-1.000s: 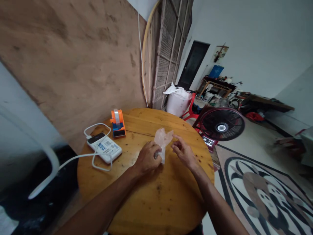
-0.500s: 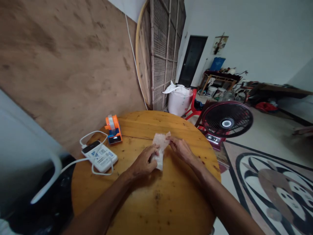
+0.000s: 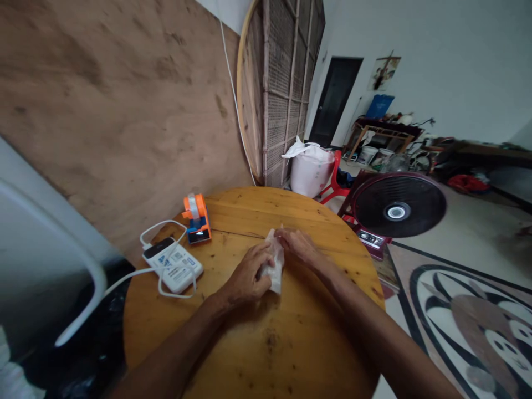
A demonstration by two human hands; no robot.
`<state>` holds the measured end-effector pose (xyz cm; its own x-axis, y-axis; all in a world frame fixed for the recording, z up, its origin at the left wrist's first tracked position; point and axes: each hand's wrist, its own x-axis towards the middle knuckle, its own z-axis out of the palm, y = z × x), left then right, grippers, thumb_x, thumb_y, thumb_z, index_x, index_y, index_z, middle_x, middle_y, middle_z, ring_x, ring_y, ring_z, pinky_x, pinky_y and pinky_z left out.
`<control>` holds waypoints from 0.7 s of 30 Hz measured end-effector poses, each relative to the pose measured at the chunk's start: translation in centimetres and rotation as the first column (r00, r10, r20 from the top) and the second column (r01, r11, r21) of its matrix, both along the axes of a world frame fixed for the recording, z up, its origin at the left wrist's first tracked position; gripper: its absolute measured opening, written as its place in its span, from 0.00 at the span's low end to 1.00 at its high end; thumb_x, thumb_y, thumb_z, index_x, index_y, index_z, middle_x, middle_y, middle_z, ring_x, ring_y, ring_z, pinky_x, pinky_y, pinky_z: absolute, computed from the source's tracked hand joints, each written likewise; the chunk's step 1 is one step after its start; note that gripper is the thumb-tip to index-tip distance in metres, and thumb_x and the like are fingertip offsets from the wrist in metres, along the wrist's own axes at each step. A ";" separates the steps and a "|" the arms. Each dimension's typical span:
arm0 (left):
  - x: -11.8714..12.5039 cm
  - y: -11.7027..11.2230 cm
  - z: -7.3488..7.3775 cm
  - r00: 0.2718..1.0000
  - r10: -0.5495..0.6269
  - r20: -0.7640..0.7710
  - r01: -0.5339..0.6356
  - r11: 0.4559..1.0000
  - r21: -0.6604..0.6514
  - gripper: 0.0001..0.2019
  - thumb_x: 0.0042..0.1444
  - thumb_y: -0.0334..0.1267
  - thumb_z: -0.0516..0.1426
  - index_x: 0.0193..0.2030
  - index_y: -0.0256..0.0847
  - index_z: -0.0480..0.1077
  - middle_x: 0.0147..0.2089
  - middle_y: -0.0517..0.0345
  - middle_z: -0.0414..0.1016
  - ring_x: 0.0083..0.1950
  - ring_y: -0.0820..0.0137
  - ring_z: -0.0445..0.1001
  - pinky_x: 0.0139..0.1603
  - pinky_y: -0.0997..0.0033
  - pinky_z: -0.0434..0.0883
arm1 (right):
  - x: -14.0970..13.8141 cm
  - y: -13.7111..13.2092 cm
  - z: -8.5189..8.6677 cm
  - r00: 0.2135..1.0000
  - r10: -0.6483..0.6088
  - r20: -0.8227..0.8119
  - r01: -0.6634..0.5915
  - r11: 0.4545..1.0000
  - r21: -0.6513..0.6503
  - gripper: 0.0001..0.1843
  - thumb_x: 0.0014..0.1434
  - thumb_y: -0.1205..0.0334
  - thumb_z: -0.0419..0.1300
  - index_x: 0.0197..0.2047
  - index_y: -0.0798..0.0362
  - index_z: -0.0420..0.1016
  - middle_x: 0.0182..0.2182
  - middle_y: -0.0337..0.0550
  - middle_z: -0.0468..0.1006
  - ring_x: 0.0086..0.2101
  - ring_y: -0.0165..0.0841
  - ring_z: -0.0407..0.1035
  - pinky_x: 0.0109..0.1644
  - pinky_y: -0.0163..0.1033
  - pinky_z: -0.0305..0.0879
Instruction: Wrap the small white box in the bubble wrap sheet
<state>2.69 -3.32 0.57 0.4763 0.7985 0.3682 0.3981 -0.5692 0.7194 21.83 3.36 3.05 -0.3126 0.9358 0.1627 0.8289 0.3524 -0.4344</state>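
A small piece of whitish, partly see-through wrap (image 3: 274, 279) lies over the middle of the round wooden table (image 3: 257, 354). My left hand (image 3: 253, 274) grips it along its left side, fingers curled and thumb near its lower part. At the far end my right hand (image 3: 297, 244) has its fingertips closed on the upper right edge, where the wrap looks folded over. Whether anything is inside the wrap I cannot make out. Both hands rest low, close to the tabletop.
An orange and blue tape dispenser (image 3: 197, 219) stands at the table's back left. Nearer sits a white device (image 3: 177, 269) with a looped white cable (image 3: 128, 275). A dark red fan (image 3: 397, 208) stands beyond the right edge, and a white sack (image 3: 311, 170) behind the table.
My right hand has moved in towards the left, folding the wrap's upper right part over, so it looks narrower. The left hand keeps its grip. The view has shifted slightly.
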 end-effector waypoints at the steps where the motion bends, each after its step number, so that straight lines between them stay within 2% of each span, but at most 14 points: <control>1: 0.0 0.0 0.1 1.000 0.014 -0.010 -0.014 0.999 0.036 0.16 0.42 0.26 0.51 0.40 0.41 0.67 0.64 0.48 0.60 0.67 0.60 0.55 0.66 0.57 0.55 | -0.2 0.3 -0.2 0.999 0.020 0.050 -0.020 1.000 0.004 0.13 0.57 0.67 0.55 0.42 0.45 0.77 0.36 0.41 0.81 0.35 0.36 0.73 0.36 0.33 0.60; 3: 0.0 0.0 0.2 0.999 0.022 -0.044 -0.018 0.995 0.094 0.16 0.41 0.26 0.52 0.39 0.41 0.68 0.65 0.49 0.60 0.67 0.59 0.54 0.66 0.56 0.54 | -0.5 0.8 -0.6 0.987 0.056 0.150 -0.058 0.998 0.012 0.15 0.58 0.67 0.53 0.44 0.45 0.77 0.37 0.41 0.81 0.35 0.36 0.73 0.35 0.34 0.60; 5: -0.1 -0.1 0.3 0.997 0.016 -0.078 -0.006 0.992 0.124 0.16 0.41 0.26 0.52 0.39 0.41 0.68 0.65 0.51 0.62 0.67 0.58 0.55 0.67 0.54 0.52 | -0.8 1.2 -0.9 0.985 0.055 0.165 -0.058 0.998 0.011 0.16 0.57 0.67 0.53 0.46 0.45 0.76 0.38 0.42 0.81 0.35 0.36 0.73 0.36 0.34 0.60; 8: -0.2 -0.1 0.2 0.995 0.008 -0.101 0.005 0.993 0.121 0.17 0.42 0.26 0.52 0.40 0.42 0.68 0.59 0.54 0.69 0.65 0.58 0.57 0.65 0.54 0.54 | -1.2 1.1 -1.1 0.981 0.043 0.189 -0.047 0.999 0.015 0.25 0.56 0.68 0.54 0.56 0.45 0.69 0.38 0.43 0.81 0.36 0.35 0.73 0.38 0.35 0.62; 10: -0.2 -0.1 0.1 0.996 0.013 -0.086 -0.004 0.993 0.114 0.18 0.41 0.26 0.52 0.41 0.42 0.68 0.55 0.55 0.72 0.63 0.59 0.60 0.63 0.56 0.57 | -0.9 0.7 -0.9 0.985 -0.015 0.174 0.009 0.999 0.032 0.30 0.57 0.67 0.53 0.63 0.48 0.61 0.36 0.44 0.80 0.35 0.36 0.73 0.39 0.36 0.62; 12: -0.2 -0.1 0.0 0.998 0.017 -0.061 -0.010 0.994 0.111 0.18 0.41 0.26 0.52 0.40 0.42 0.68 0.54 0.55 0.72 0.61 0.60 0.61 0.62 0.58 0.59 | -0.1 0.2 -0.5 0.987 -0.129 0.099 0.124 0.991 0.053 0.32 0.58 0.65 0.53 0.66 0.50 0.55 0.36 0.45 0.80 0.35 0.36 0.73 0.39 0.37 0.63; 14: -0.1 -0.2 0.0 0.999 0.011 -0.043 -0.007 0.995 0.104 0.17 0.41 0.25 0.51 0.40 0.42 0.68 0.54 0.55 0.72 0.61 0.60 0.61 0.62 0.59 0.59 | 1.0 0.0 -0.3 0.966 -0.259 -0.006 0.259 0.966 0.019 0.31 0.58 0.64 0.54 0.65 0.53 0.57 0.37 0.45 0.79 0.36 0.35 0.73 0.39 0.36 0.63; 16: -0.1 -0.3 0.2 0.999 0.002 -0.033 0.001 0.996 0.088 0.17 0.41 0.25 0.51 0.39 0.42 0.68 0.53 0.53 0.72 0.60 0.60 0.62 0.62 0.60 0.60 | 2.1 0.3 -0.4 0.935 -0.348 -0.063 0.344 0.937 -0.064 0.27 0.58 0.62 0.56 0.61 0.57 0.62 0.35 0.46 0.79 0.34 0.34 0.73 0.37 0.34 0.63; 21: -0.1 -0.3 0.4 1.000 -0.010 -0.015 0.011 0.999 0.047 0.16 0.41 0.26 0.51 0.38 0.42 0.67 0.54 0.51 0.71 0.58 0.61 0.64 0.61 0.59 0.61 | 2.3 2.3 -1.3 0.903 -0.417 -0.100 0.389 0.895 -0.219 0.22 0.57 0.54 0.59 0.48 0.63 0.72 0.16 0.38 0.73 0.23 0.33 0.71 0.27 0.33 0.61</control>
